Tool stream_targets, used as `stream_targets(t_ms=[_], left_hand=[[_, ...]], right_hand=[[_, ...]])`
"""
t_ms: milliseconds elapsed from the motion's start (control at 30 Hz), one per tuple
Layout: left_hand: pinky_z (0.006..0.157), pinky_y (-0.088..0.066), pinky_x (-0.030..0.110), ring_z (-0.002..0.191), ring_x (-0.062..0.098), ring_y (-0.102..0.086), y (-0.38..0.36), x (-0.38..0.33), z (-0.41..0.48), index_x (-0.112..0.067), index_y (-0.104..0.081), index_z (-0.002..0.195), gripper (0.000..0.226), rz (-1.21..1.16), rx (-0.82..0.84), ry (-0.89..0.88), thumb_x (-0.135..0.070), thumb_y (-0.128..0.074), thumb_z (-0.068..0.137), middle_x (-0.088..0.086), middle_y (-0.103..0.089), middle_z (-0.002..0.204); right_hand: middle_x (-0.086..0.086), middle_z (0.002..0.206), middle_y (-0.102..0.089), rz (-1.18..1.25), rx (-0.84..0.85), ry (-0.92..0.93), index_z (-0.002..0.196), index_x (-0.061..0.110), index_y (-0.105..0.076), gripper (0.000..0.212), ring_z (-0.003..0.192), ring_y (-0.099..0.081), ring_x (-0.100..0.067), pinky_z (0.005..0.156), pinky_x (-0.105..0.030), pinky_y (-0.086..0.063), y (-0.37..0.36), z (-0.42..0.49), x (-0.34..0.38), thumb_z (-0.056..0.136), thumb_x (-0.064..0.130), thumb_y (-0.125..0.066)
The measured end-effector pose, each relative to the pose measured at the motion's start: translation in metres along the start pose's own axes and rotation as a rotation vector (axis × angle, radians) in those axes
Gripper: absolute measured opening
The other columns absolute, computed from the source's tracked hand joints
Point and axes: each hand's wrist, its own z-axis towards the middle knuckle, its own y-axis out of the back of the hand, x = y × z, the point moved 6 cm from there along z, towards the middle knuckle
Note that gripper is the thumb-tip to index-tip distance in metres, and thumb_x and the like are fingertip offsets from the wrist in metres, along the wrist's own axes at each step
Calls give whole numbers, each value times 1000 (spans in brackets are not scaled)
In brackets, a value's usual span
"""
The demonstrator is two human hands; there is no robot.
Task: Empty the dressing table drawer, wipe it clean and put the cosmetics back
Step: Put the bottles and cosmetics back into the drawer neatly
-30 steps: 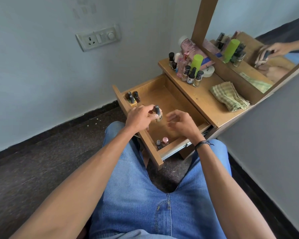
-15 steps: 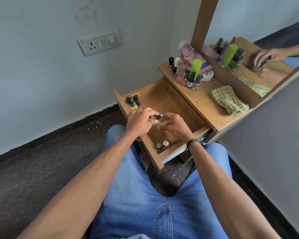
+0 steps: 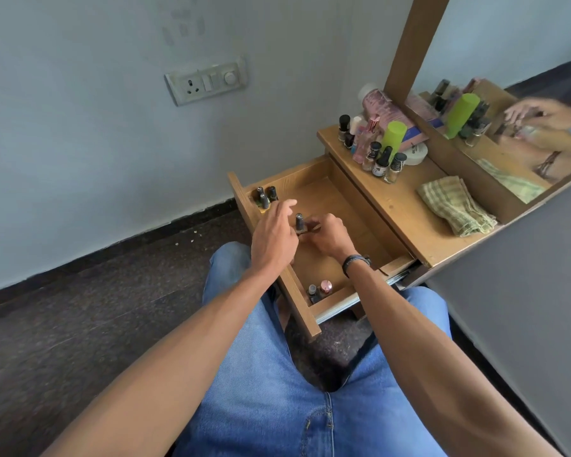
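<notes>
The nail polish bottle [image 3: 299,223] is up over the middle of the open drawer [image 3: 290,174], caught between the two hands. It sits at about 1 o'clock from the left hand [image 3: 274,240] and 10 o'clock from the right hand [image 3: 331,237], touching or nearly touching both. The right hand's fingertips curl in around the bottle's lower body. The left hand's fingers are lifted and spread, index pointing off toward 12, and its thumb is hidden, so a left-side grip can't be confirmed. The bottle stands upright with its dark cap toward the camera and its long axis vertical. Three dark-capped bottles [image 3: 265,197] wait in the drawer corner at 11 o'clock from it, and two more [image 3: 319,289] stand in the corner at 5 o'clock. This looks like the putting-back stage: keep the cap up, carry it toward 11 and lower it straight down. The left hand is the nearer one for that corner.
</notes>
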Motion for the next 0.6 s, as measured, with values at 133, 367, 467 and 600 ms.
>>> stream_targets(t_ms=[133, 367, 467, 600], left_hand=[[102, -48, 40, 123, 24, -45, 4, 0, -5, -14, -48, 133, 60, -7, -138, 65, 10, -55, 79, 7, -54, 129], [109, -35, 36, 129, 27, -37, 9, 11, -10, -12, -45, 136, 71, -76, -294, 223, 12, -54, 71, 10, -47, 137], [110, -32, 35, 131, 27, -36, 8, 12, -10, -13, -44, 137, 70, -82, -293, 247, 11, -55, 73, 10, -44, 140], [110, -33, 36, 131, 27, -36, 6, 12, -9, -13, -44, 137, 69, -64, -281, 255, 10, -56, 73, 10, -44, 140]], right_hand=[[-1, 106, -74, -37, 49, 40, 114, 24, -77, 29, 97, -65, -18, 85, -33, -52, -10, 22, 16, 86, 18, -79], [2, 107, -76, -12, 75, 70, 117, 28, -77, 34, 99, -66, -19, 85, -33, -51, -27, 46, 32, 85, 18, -79], [2, 106, -77, 18, 60, 52, 115, 26, -78, 31, 98, -65, -16, 87, -31, -52, -31, 52, 35, 85, 17, -78], [6, 93, -72, 86, 35, -9, 101, 20, -75, 21, 91, -66, -12, 89, -31, -54, -35, 56, 33, 82, 15, -82]])
